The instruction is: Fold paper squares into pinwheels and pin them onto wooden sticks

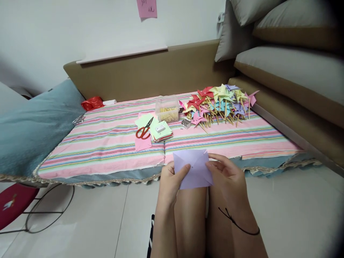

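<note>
A square sheet of purple paper (197, 175) is held up over my lap, with a small dark dot or hole near its middle and lines running in from its corners. My left hand (172, 177) grips its left side, thumb across the front and the other fingers behind. At the right edge my right hand (225, 173) pinches the sheet between thumb and fingers. Beyond my hands, on the striped cloth (107, 143), lie red-handled scissors (144, 129), a stack of coloured paper squares (163, 134) with a small white box (160, 128) on top, and a pink sheet (143, 144).
A clear plastic box (168, 109) holds thin wooden sticks. Many finished paper pinwheels (220, 102) are heaped at the right, near a small clear container (186, 123). A red plastic bag (92, 103) lies at the far left. Grey cushions (292, 71) are stacked at right; a red stool (17, 204) stands lower left.
</note>
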`<state>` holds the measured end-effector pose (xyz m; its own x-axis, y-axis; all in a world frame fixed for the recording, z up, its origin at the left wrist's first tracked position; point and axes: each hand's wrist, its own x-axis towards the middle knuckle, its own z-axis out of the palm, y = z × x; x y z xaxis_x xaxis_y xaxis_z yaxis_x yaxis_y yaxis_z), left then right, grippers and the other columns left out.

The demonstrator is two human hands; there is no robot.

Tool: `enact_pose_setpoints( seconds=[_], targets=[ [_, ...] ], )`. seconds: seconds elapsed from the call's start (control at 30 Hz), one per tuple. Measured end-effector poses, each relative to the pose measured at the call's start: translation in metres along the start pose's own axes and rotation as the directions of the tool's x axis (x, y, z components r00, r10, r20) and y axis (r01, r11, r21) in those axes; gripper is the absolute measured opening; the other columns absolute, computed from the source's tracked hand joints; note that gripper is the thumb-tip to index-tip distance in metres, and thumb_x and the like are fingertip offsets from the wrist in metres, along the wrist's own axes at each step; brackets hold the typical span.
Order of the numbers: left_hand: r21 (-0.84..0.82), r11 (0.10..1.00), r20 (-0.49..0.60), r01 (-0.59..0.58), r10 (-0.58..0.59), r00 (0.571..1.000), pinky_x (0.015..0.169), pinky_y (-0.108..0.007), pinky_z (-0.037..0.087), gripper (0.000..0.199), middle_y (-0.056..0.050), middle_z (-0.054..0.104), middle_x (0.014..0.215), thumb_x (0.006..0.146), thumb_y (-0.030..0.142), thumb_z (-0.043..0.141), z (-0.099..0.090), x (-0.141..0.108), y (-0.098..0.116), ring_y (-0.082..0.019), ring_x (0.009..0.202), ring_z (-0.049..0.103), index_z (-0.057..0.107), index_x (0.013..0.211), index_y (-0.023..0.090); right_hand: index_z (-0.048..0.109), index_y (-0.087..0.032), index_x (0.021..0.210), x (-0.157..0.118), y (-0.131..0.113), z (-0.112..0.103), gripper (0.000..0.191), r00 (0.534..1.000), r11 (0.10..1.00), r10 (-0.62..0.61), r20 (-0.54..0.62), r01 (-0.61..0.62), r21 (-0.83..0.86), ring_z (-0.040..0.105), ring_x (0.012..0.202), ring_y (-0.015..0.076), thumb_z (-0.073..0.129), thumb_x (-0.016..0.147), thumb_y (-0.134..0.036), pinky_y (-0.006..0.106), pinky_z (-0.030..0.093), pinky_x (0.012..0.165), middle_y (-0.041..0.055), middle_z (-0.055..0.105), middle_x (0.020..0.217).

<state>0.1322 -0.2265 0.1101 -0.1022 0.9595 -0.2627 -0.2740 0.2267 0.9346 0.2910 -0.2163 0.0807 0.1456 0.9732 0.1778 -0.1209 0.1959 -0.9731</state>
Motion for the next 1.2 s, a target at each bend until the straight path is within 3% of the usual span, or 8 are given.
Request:
enact_pose_setpoints(
  seconds=[0.1,0.2,0.4,0.57,0.67,0.77,0.9,1.2],
  targets=[
    [0.004,1.0,-0.004,-0.016,0.016,1.0,0.06,-0.025,0.043,0.028,-0.004,0.068,0.073,0.066,0.037,0.08,0.001,0.001,-0.004,-0.014,0.063,0.056,0.072,0.076,0.012,0.077,-0.028,0.096,0.0,-0.002,0.001,0.014,0.99,0.99,-0.139,0.026,0.14,-0.035,0.066,0.104,0.0213,0.069,0.085,-0.023,0.033,0.056,0.086,0.0046,0.072,0.109],
    [0.005,1.0,0.0,-0.019,0.019,1.0,0.063,-0.026,0.044,0.028,-0.005,0.068,0.075,0.068,0.037,0.079,0.0,0.001,-0.007,-0.015,0.066,0.056,0.072,0.077,0.012,0.078,-0.029,0.093,0.001,-0.005,0.003,0.015,0.986,0.986,-0.162,0.048,0.164,-0.039,0.065,0.106,0.02,0.068,0.085,-0.021,0.031,0.055,0.088,0.0035,0.072,0.107],
    [-0.007,1.0,0.041,0.0,0.0,0.999,0.065,-0.026,0.043,0.024,-0.004,0.066,0.073,0.072,0.036,0.073,-0.002,-0.001,-0.005,-0.015,0.067,0.055,0.07,0.077,0.013,0.076,-0.026,0.088,0.002,-0.003,0.01,0.012,0.996,0.994,0.054,-0.068,-0.048,0.093,0.07,0.077,0.0161,0.077,0.076,-0.026,0.025,0.056,0.068,0.0017,0.076,0.087],
    [-0.042,0.999,0.052,0.01,-0.008,0.999,0.063,-0.025,0.041,0.022,-0.001,0.064,0.068,0.075,0.035,0.07,-0.007,-0.001,-0.004,-0.012,0.06,0.05,0.07,0.078,0.014,0.075,-0.025,0.09,0.002,-0.001,0.012,0.015,0.989,0.984,0.142,-0.046,-0.136,0.118,0.069,0.071,0.0149,0.078,0.075,-0.027,0.023,0.054,0.062,0.0009,0.075,0.078],
    [-0.067,0.997,0.036,0.025,-0.023,0.999,0.06,-0.023,0.039,0.023,-0.001,0.063,0.065,0.073,0.036,0.071,-0.009,0.0,-0.004,-0.011,0.058,0.05,0.07,0.078,0.014,0.076,-0.027,0.089,0.004,-0.001,0.013,0.011,1.0,0.998,0.006,-0.029,-0.005,0.057,0.069,0.082,0.0159,0.075,0.079,-0.024,0.025,0.055,0.069,0.0021,0.075,0.092],
    [-0.081,0.996,0.02,0.02,-0.019,1.0,0.061,-0.023,0.039,0.023,-0.001,0.063,0.065,0.073,0.036,0.072,-0.011,-0.001,-0.005,-0.012,0.061,0.052,0.07,0.077,0.013,0.078,-0.028,0.09,0.005,-0.001,0.013,0.013,0.983,0.986,-0.158,0.09,0.162,-0.04,0.065,0.103,0.0197,0.069,0.085,-0.02,0.029,0.055,0.079,0.0049,0.07,0.105],
    [-0.079,0.997,0.012,0.001,0.0,1.0,0.063,-0.023,0.04,0.022,-0.001,0.063,0.066,0.076,0.035,0.071,-0.012,0.0,-0.007,-0.012,0.063,0.053,0.071,0.078,0.013,0.077,-0.03,0.096,0.005,-0.002,0.015,0.018,0.957,0.974,-0.201,0.207,0.218,-0.059,0.061,0.11,0.0217,0.067,0.087,-0.019,0.033,0.055,0.082,0.0063,0.065,0.111],
    [-0.085,0.996,0.04,0.003,0.0,0.999,0.068,-0.026,0.043,0.022,-0.002,0.064,0.072,0.077,0.035,0.071,-0.009,0.001,-0.004,-0.013,0.067,0.053,0.07,0.085,0.014,0.078,-0.031,0.087,0.006,0.003,0.021,0.02,0.955,0.961,-0.251,0.157,0.266,-0.082,0.064,0.102,0.0189,0.07,0.082,-0.013,0.033,0.055,0.088,0.0044,0.066,0.105]
  ],
)
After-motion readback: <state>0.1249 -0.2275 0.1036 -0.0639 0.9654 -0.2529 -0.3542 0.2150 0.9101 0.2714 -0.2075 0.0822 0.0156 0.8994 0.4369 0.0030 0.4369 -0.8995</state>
